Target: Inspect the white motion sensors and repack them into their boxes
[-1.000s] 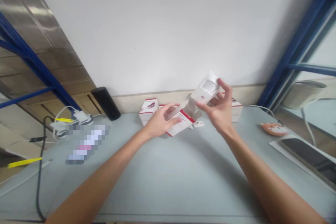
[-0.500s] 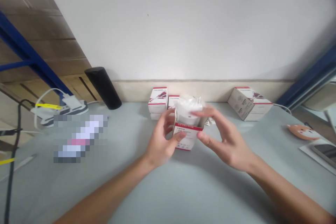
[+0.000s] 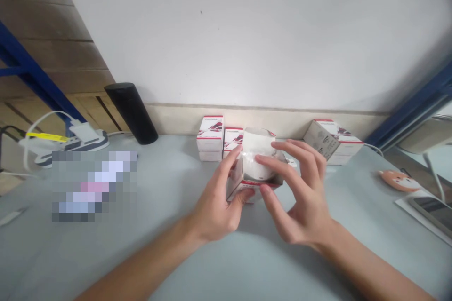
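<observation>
An opened small white and red carton [image 3: 235, 184] stands in front of me on the table, tilted slightly. Inside it sits a white rounded device [image 3: 260, 172] in clear plastic, and the lid flap [image 3: 258, 140] is raised behind it. My left hand [image 3: 221, 202] grips the carton from the left, thumb on the front and fingers along the side. Over the carton's top, my right hand [image 3: 300, 193] has its fingers spread. Its index fingertip touches the wrapped device, and its thumb is at the front edge.
Closed cartons stand behind on the left [image 3: 210, 138] and on the right [image 3: 334, 143]. A black cylinder [image 3: 132, 113] and a power strip [image 3: 88, 143] are farther left. To the right lie an orange animal-face item [image 3: 399, 181] and a phone [image 3: 434, 211]. A wall runs behind.
The wrapped device sits lower in the carton, and the raised flap shows behind it. My right hand has shifted over the top. The view has moved slightly.
</observation>
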`<state>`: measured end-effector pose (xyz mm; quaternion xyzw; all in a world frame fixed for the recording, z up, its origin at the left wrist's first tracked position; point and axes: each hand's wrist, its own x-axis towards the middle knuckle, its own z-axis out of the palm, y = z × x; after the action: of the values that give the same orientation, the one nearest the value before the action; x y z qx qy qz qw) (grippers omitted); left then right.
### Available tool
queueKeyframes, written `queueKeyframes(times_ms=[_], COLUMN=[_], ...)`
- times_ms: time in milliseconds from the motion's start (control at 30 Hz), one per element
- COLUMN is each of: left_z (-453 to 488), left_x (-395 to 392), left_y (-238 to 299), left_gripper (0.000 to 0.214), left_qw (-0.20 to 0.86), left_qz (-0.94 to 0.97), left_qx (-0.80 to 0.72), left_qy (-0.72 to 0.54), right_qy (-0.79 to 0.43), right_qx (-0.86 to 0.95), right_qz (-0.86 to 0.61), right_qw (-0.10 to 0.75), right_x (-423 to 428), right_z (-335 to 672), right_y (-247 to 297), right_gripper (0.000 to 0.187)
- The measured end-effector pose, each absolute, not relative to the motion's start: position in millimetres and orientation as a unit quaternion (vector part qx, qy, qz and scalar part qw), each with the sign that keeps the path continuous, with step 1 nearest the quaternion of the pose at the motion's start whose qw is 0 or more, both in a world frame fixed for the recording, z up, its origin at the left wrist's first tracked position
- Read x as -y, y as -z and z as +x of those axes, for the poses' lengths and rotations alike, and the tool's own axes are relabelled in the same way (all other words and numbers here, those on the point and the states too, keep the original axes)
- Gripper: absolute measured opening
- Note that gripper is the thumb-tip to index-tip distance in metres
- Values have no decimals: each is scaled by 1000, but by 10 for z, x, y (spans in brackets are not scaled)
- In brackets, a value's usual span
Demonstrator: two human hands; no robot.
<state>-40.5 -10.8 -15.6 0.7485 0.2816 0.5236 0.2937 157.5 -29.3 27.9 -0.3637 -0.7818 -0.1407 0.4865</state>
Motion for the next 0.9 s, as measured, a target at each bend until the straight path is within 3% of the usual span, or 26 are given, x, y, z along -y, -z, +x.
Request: queueKeyframes(times_ms=[233, 467, 667, 733, 900], left_z=[-438, -387, -321, -324, -352], left_x=[93, 80, 116, 106, 33], left_y=[149, 145, 187, 192, 166], left_gripper=[74, 79, 66, 66, 67], left_qw=[235, 194, 182, 175, 132], left_qz=[777, 772, 725, 725, 723], left_qx=[-272, -207, -292, -311, -319], left_qy=[-517, -569, -597, -589, -598], right_qy=[124, 124, 199, 153, -25], right_qx=[823, 844, 752, 745, 785], right_qz=[-350, -347, -396, -482, -590], right_qw=[430, 389, 488, 436, 187], right_x=[286, 398, 46, -123, -400], right_z=[1618, 1630, 1987, 2162, 2545], right_y=[-382, -498, -487, -464, -243], right_gripper=[26, 25, 32, 28, 26])
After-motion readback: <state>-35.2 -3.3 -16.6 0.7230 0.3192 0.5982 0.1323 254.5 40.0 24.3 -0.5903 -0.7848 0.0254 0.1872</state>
